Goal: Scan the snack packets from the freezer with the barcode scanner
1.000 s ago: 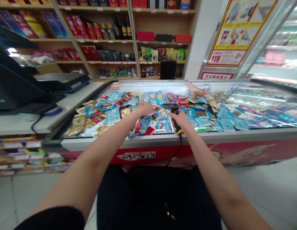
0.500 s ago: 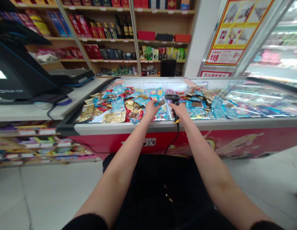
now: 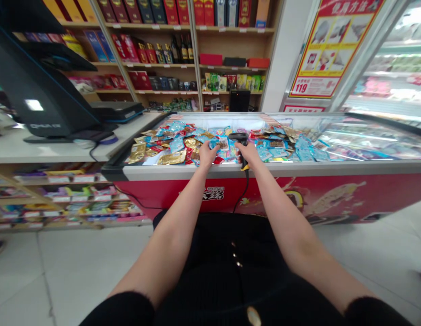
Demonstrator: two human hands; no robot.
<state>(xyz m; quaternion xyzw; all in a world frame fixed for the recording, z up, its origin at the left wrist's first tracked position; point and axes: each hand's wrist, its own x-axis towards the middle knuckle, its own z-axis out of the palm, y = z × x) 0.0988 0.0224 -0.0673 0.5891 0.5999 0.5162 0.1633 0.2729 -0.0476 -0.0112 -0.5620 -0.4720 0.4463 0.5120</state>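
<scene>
My right hand point(image 3: 248, 153) grips the handle of a black barcode scanner point(image 3: 239, 138) whose cable hangs down the front of the chest freezer point(image 3: 299, 170). My left hand point(image 3: 208, 154) is closed on a small blue snack packet point(image 3: 220, 143) held just in front of the scanner's head. Both hands hover over the near rim of the freezer, above a heap of blue, gold and red snack packets point(image 3: 176, 144) spread on its glass lid.
A white counter point(image 3: 61, 149) with a black till screen point(image 3: 34, 99) stands to the left, with shelves of small goods below. Wooden shelves point(image 3: 197, 59) of boxes and bottles fill the back wall. A glass-door fridge point(image 3: 394, 68) is on the right. The floor is pale tile.
The view has pulled back from the freezer. My left hand has drawn toward the near rim with a packet, close beside the scanner. My right hand keeps its grip on the scanner.
</scene>
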